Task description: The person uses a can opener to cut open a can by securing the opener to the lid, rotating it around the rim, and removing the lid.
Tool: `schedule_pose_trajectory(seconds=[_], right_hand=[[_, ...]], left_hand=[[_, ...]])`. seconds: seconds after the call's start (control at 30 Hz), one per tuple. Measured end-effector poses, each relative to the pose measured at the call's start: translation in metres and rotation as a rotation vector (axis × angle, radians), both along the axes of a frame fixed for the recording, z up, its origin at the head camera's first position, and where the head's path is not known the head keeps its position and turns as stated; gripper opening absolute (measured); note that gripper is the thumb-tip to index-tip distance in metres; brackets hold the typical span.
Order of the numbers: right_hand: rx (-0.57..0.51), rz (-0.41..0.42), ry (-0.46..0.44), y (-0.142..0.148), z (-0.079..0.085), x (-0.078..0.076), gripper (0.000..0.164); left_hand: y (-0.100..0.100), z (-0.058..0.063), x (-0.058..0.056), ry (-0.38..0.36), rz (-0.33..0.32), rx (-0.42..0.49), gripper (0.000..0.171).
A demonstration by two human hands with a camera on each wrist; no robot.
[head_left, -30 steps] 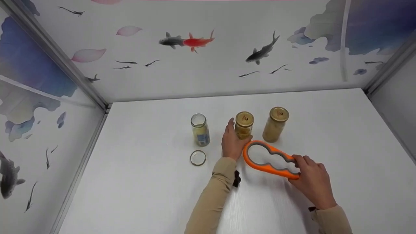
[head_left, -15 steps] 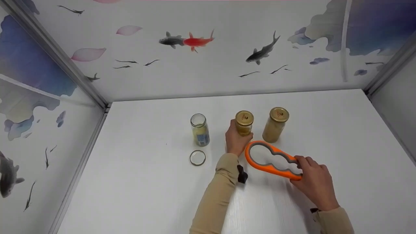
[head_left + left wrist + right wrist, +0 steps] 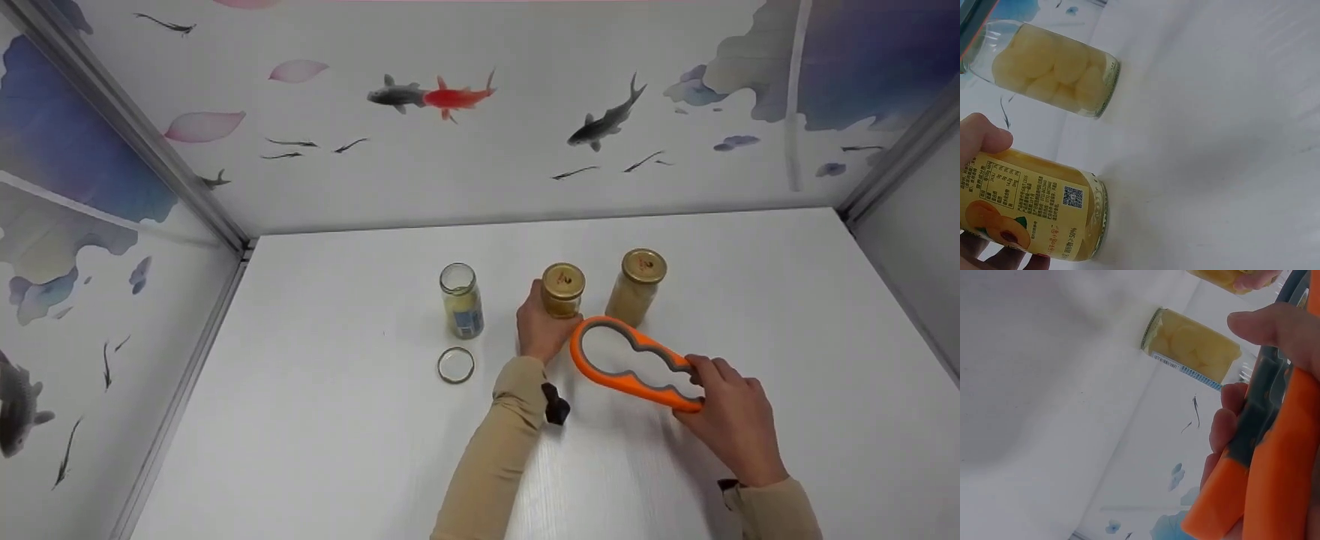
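My left hand (image 3: 544, 326) grips a glass jar of fruit (image 3: 562, 296) with a gold lid, fingers and thumb wrapped round its sides. In the left wrist view this jar's yellow label (image 3: 1027, 205) shows halved orange fruit. My right hand (image 3: 731, 420) holds an orange and grey jar opener (image 3: 630, 382) by its two handles, its loop end just right of my left thumb. Behind the opener stands a second gold-lidded jar (image 3: 634, 292), filled with pale round fruit in the left wrist view.
To the left, a lidless jar (image 3: 463, 304) with pale yellow contents and a blue label stands upright. Its side of the white table (image 3: 322, 420) also carries a loose round lid (image 3: 456, 365), lying just in front. A printed wall (image 3: 480, 180) borders the back.
My left fingers have closed round the middle jar, which rose slightly and then came back down. The jar opener has shifted a little to the right, its loop end slightly up.
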State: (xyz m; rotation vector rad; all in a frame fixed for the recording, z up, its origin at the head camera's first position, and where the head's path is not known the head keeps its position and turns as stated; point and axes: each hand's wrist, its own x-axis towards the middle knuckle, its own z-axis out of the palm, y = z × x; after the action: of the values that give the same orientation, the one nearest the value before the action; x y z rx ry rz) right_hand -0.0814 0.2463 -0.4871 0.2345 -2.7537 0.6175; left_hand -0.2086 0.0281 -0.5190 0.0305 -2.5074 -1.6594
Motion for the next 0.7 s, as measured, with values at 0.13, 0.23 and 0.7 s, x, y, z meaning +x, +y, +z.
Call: schedule_pose_trajectory(seconds=[0.13, 0.23, 0.7], right_hand=[[-0.009, 0.001, 0.03, 0.001, 0.0, 0.0, 0.055], [-0.007, 0.004, 0.057, 0.002, 0.0, 0.0, 0.055], [-0.023, -0.023, 0.079, -0.002, 0.005, 0.003, 0.056]], left_hand=[[-0.002, 0.002, 0.004, -0.011, 0.001, 0.042, 0.051], [-0.004, 0.003, 0.008, -0.012, 0.004, 0.056, 0.052], [-0.01, 0.003, 0.031, -0.018, -0.018, 0.026, 0.052]])
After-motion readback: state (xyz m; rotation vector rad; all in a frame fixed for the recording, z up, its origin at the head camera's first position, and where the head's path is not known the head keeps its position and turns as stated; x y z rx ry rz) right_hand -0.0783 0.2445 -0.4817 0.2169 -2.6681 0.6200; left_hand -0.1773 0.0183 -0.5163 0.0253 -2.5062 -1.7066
